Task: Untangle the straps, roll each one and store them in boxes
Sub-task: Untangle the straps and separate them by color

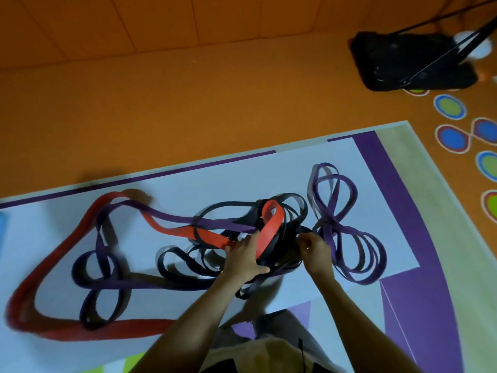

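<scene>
Untangling stage. The flat red elastic strap, thin black straps and purple straps lie knotted on the pale printed floor mat. The left hand clasps the red strap at the knot. The right hand, blurred, apparently pinches a black strand. Next: ease one loop free.

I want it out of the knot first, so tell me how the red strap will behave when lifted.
Probably floppy: the red strap lies in loose curves and folds over on itself. Likely to drag its neighbours, since purple straps and black straps cross it near the left hand. It looks flat and wide, so it should not roll away.
</scene>
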`<state>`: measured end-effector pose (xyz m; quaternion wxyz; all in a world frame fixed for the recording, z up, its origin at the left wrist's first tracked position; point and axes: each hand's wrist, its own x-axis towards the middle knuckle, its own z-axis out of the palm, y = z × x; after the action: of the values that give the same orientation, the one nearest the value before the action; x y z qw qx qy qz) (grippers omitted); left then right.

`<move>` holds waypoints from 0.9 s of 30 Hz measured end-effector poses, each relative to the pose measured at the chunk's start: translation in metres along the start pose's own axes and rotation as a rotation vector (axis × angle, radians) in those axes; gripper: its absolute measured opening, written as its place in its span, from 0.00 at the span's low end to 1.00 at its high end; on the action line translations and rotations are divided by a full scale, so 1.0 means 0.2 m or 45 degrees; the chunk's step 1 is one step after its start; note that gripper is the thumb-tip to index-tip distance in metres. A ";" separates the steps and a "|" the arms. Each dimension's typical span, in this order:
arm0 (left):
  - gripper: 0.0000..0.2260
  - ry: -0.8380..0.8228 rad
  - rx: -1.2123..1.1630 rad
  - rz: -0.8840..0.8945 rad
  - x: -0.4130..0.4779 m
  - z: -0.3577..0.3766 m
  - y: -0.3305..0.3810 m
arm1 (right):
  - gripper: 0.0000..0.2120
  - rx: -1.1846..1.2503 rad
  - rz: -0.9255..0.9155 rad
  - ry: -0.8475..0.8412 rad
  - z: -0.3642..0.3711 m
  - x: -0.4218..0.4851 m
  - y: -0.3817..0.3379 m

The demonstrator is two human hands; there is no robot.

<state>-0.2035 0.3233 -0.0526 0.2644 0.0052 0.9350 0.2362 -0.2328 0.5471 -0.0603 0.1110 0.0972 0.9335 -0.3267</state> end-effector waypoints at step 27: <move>0.21 0.177 -0.860 -0.498 0.12 -0.08 0.13 | 0.23 0.083 0.261 -0.333 -0.05 0.27 -0.03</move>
<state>-0.2348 0.3431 -0.0409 0.2273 -0.2763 0.8037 0.4755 -0.2882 0.5545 -0.0639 0.2610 0.1523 0.8853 -0.3535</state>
